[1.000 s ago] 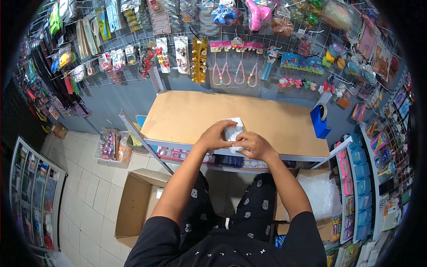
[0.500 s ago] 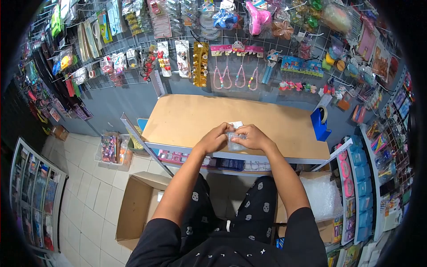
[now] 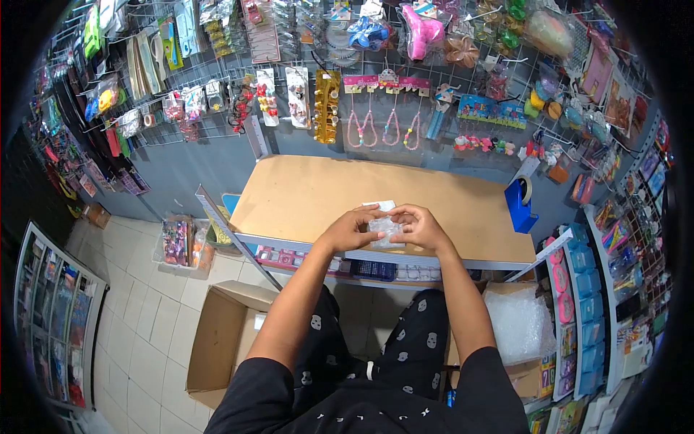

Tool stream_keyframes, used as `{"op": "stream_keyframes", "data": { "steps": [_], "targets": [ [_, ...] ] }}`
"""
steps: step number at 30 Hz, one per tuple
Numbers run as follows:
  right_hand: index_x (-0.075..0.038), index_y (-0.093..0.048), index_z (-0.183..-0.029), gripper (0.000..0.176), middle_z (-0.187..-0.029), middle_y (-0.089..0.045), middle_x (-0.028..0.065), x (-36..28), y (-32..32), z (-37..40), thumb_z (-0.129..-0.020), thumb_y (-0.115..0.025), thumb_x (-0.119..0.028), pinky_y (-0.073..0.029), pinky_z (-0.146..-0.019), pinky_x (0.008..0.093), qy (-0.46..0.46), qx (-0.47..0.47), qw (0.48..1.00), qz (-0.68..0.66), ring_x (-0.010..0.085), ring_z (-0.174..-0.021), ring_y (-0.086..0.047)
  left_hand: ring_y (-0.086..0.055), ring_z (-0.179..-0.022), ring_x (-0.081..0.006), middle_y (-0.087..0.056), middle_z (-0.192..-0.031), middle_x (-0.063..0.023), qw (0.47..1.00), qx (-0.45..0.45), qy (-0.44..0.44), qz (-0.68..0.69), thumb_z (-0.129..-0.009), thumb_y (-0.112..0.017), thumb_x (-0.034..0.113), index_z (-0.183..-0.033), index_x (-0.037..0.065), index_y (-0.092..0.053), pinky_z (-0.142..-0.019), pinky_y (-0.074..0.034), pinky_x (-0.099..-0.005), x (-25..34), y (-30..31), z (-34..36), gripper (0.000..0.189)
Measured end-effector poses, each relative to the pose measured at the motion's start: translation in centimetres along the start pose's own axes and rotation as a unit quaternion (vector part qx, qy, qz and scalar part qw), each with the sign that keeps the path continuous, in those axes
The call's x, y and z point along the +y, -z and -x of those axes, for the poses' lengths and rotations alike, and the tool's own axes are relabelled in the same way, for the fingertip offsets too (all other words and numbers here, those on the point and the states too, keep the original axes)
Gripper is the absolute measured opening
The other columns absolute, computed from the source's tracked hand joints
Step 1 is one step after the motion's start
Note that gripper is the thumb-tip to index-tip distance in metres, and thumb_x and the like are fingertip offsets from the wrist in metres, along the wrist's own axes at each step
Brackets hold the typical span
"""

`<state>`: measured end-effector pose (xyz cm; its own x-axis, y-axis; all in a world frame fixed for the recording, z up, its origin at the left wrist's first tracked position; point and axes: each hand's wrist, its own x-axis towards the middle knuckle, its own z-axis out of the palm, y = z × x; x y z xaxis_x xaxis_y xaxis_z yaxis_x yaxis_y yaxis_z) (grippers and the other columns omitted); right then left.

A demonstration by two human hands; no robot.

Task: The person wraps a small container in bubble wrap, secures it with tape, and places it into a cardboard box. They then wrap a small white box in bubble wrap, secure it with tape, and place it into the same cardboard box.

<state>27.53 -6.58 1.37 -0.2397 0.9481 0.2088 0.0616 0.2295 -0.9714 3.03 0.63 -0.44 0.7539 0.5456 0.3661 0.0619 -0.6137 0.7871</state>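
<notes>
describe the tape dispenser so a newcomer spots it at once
Find the light wooden tabletop below the hanging packets. At its right end stands the tape dispenser, with a roll in it. Its strong blue sets it apart from the whitish packet held near the middle.

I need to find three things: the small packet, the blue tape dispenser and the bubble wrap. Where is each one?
Small packet (image 3: 387,228), head view: its clear part.
Blue tape dispenser (image 3: 516,207), head view: its blue body.
Bubble wrap (image 3: 517,327), head view: its upper surface.
</notes>
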Motion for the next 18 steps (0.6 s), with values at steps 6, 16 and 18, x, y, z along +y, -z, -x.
{"op": "stream_keyframes", "data": {
  "steps": [6,16,18],
  "targets": [
    [0.004,-0.071,-0.104,0.018,-0.102,-0.071,0.0052,3.9,0.8,0.3,-0.09,-0.082,-0.001,-0.057,-0.084,0.0265,0.065,0.008,0.998,-0.007,0.0105,-0.094,-0.067,-0.042,-0.151,-0.0351,-0.067,-0.141,-0.0149,0.999,0.013,0.012,0.028,-0.096,-0.078,0.022,-0.126,0.004,-0.072,-0.122,-0.035,-0.0468,-0.7,-0.3,0.0,0.035],
    [0.003,-0.073,-0.099,0.012,-0.108,-0.069,0.0053,3.6,-0.1,0.2,-0.099,-0.075,-0.009,-0.055,-0.076,0.0253,0.069,0.082,0.989,0.099,0.0085,-0.088,-0.066,-0.042,-0.151,-0.035,-0.067,-0.142,-0.0138,1.0,0.0,0.026,0.005,-0.104,-0.067,0.024,-0.116,0.002,-0.075,-0.122,-0.034,-0.0465,-0.5,-0.4,-0.3,0.027],
    [0.003,-0.073,-0.099,0.013,-0.113,-0.067,0.0065,3.6,-0.5,0.1,-0.098,-0.075,-0.01,-0.055,-0.077,0.0259,0.055,0.107,0.986,0.113,0.0093,-0.09,-0.067,-0.046,-0.148,-0.0351,-0.068,-0.139,-0.0143,1.0,0.013,0.019,-0.011,-0.103,-0.068,0.027,-0.119,0.003,-0.075,-0.121,-0.036,-0.0452,-0.6,-0.6,-0.3,0.03]
  ]
}}
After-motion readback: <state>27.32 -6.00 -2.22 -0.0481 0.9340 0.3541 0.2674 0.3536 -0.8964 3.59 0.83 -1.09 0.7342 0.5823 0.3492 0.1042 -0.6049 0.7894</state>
